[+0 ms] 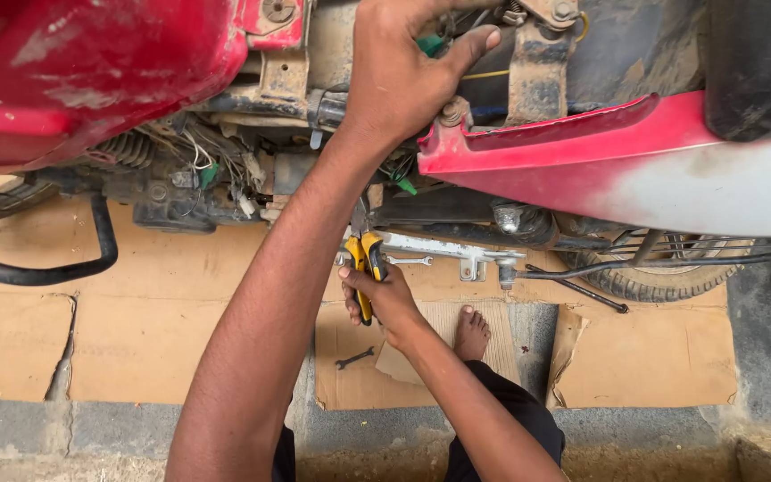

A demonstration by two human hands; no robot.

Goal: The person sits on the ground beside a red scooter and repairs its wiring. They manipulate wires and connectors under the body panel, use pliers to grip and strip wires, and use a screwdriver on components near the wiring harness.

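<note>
My left hand (399, 71) reaches up into the open middle of a red motorcycle and grips the grimy metal frame (537, 62), thumb stretched to the right beside a bolt (452, 112); its fingertips are hidden past the top edge. Lower down, my right hand (385, 303) is shut on pliers with yellow and black handles (363, 259), whose jaws point up toward the wiring and engine parts and are hidden behind my left forearm. The red side panel (582, 152) lies just right of my left hand.
The red fuel tank (91, 62) fills the top left. A black hose (37, 272) loops at left. Flattened cardboard (153, 330) covers the ground, with a small spanner (354, 358) on it and another spanner (408, 261) near the pliers. My bare foot (472, 332) and the rear tyre (662, 281) are at right.
</note>
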